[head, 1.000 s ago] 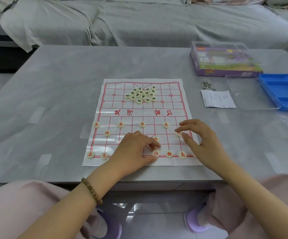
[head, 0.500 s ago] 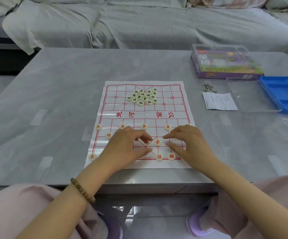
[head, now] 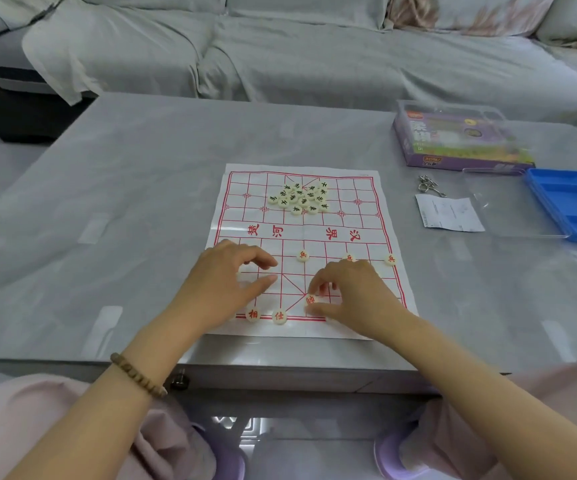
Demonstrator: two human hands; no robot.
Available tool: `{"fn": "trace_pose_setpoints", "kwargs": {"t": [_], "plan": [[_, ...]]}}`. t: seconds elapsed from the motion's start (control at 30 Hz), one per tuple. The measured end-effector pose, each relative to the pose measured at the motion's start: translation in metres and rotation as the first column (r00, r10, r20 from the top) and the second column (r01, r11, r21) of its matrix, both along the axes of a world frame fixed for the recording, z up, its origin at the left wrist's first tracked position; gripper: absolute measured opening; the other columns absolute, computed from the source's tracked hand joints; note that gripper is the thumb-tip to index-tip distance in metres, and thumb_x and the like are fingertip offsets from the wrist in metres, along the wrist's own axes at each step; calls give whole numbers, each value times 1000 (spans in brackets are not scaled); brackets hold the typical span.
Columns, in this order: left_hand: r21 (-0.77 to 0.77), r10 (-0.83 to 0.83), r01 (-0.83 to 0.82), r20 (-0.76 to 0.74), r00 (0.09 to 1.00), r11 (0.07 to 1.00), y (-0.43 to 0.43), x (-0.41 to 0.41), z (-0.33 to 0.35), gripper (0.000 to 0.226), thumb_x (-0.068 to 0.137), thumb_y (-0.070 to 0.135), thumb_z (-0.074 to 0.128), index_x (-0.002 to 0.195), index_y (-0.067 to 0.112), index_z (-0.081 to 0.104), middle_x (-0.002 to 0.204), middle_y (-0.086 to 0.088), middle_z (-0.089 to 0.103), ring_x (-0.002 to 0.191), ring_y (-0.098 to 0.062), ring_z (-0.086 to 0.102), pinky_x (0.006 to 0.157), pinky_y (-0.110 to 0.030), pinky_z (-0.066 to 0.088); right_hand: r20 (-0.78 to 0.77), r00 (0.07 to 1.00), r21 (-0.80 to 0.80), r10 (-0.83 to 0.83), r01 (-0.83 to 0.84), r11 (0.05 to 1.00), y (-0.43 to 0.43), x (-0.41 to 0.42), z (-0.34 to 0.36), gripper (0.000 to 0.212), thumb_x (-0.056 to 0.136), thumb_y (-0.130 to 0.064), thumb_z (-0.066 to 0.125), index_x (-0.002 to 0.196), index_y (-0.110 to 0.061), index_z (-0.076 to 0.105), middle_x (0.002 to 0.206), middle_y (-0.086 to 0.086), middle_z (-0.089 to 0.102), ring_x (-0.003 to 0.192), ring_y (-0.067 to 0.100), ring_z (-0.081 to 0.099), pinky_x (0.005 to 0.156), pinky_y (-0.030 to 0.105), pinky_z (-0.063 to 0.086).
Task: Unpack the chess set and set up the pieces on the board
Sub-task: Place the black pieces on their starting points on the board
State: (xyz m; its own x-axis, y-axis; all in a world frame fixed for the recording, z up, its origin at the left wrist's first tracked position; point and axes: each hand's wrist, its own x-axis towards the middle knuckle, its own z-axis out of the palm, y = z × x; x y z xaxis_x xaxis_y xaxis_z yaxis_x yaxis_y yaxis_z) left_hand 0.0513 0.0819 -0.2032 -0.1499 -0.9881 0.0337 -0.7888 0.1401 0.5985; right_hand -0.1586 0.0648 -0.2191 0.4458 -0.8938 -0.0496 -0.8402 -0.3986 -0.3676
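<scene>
Head view, near to far. A beaded bracelet (head: 138, 375) circles the left wrist. The left hand (head: 224, 275) hovers over the board's near-left part, fingers loosely curled, thumb and forefinger apart with nothing between them. The right hand (head: 353, 292) pinches a cream disc with a red character (head: 310, 300), set on the palace diagonals of the board (head: 314, 233). This board is a white sheet with a red grid, lying flat at the middle of the grey desk (head: 141, 202). Two red discs (head: 253, 314) sit on the nearest line and more red soldier discs (head: 303, 255) stand along a row beyond the hands. A pile of dark-lettered discs (head: 301, 199) is heaped at the far side. To the right lie a paper slip (head: 449, 213), metal rings (head: 430, 187), a clear lid (head: 508, 209), a compartmented blue tray (head: 571, 202) and a purple box (head: 453, 143) whose contents are illegible. Beyond is a covered sofa (head: 314, 46).
</scene>
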Motion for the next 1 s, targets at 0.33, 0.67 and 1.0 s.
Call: {"fn": "trace_pose_setpoints", "kwargs": {"t": [0.33, 0.67, 1.0], "plan": [[18, -234, 235, 192, 953, 972, 17, 0, -26, 45, 73, 60, 64, 111, 38, 59, 118, 22, 51, 116, -2, 36, 99, -24, 27, -45, 998, -37, 46, -47, 998, 12, -1, 3, 27, 84, -46, 61, 108, -35, 65, 112, -15, 61, 104, 5, 49, 100, 22, 25], [24, -239, 239, 183, 954, 971, 15, 3, -27, 34, 77, 56, 63, 106, 39, 61, 117, 22, 52, 116, -2, 35, 102, -27, 27, -60, 998, -31, 25, -27, 999, 24, 1, 3, 26, 85, -48, 58, 107, -35, 63, 116, -15, 58, 109, 5, 45, 103, 22, 18], [60, -247, 240, 212, 945, 969, 13, 0, -23, 32, 80, 55, 60, 107, 39, 62, 122, 19, 51, 119, -4, 35, 104, -29, 27, -78, 997, -42, 23, -26, 999, 26, 3, 3, 28, 87, -49, 55, 110, -35, 62, 118, -15, 57, 110, 5, 44, 102, 21, 18]]}}
